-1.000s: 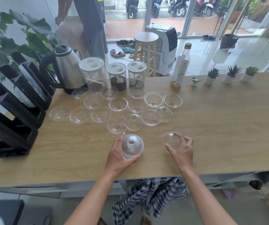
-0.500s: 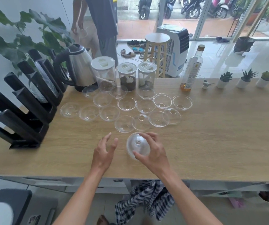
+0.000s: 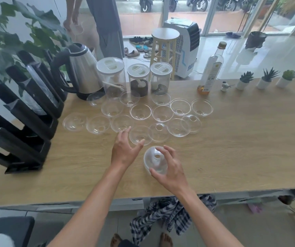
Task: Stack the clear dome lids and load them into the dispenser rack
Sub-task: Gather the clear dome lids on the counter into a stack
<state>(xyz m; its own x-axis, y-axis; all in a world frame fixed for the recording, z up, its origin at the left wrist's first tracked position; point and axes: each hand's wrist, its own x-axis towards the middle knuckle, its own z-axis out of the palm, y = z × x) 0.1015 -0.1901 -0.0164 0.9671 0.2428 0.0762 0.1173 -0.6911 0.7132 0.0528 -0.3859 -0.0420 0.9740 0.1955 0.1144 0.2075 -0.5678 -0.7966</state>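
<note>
Right hand (image 3: 170, 171): curled over the stack of dome lids (image 3: 154, 162), thumb at the near rim and fingertips at the far side by the top hole. Grip is loose; the stack rests dome-up on the counter (image 3: 232, 148). Half a second ago this hand covered the stack more fully; its fingers are now spread wider.

Left hand (image 3: 125, 151): open, fingers splayed, holding nothing. It has moved away from the stack and forward; its thumb now lies at the near rim of the nearest loose lid (image 3: 140, 135), index fingertip by the next one to the left. One second ago this hand held the stack and the right hand held a separate single lid.

Remaining loose dome lids (image 3: 162, 113): spread in rows beyond the stack, most rim-up, layout unchanged.

Dispenser rack (image 3: 20, 125): black, at the counter's left end, well apart from the stack. One slot at its back holds clear lids.
</note>
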